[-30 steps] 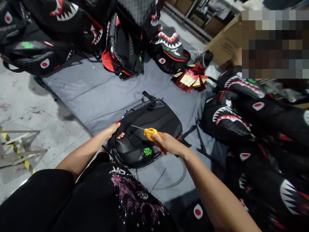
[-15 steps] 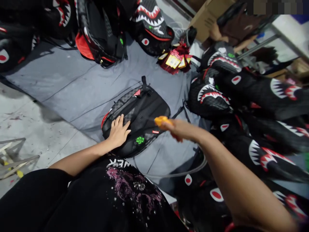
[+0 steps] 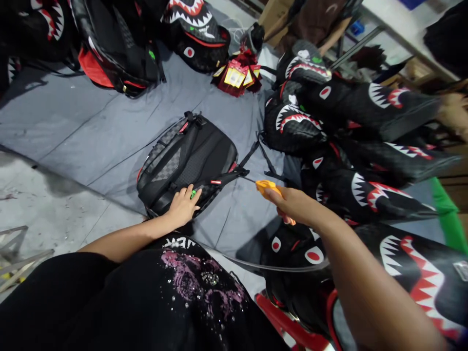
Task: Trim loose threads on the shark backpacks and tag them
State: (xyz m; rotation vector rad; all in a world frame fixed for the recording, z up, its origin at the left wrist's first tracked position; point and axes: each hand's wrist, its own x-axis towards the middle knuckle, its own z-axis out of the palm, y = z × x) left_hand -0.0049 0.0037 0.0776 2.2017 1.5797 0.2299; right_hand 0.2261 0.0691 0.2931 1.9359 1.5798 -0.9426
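Observation:
A black checkered backpack [image 3: 215, 139] lies on the grey cloth, its padded back panel and straps facing up. My left hand [image 3: 183, 208] rests on the backpack's near edge, fingers stretched out over a strap beside a small green patch [image 3: 193, 194]. My right hand [image 3: 298, 204] is closed around an orange air blow gun [image 3: 268, 187]. The gun's thin nozzle points left at the end of a strap [image 3: 239, 172] on the backpack's right side. Whether the nozzle touches the strap I cannot tell.
Several shark-mouth backpacks [image 3: 298, 119] are piled along the right and far side of the grey cloth [image 3: 106, 126]. A bundle of red and yellow tags [image 3: 237, 75] lies at the back. A clear hose [image 3: 278, 268] crosses in front of me. Another person's arm [image 3: 334, 36] shows beyond.
My left hand has slid from the middle of the backpack's left part to its near edge. The blow gun has shifted right, off the backpack. The view has also shifted right.

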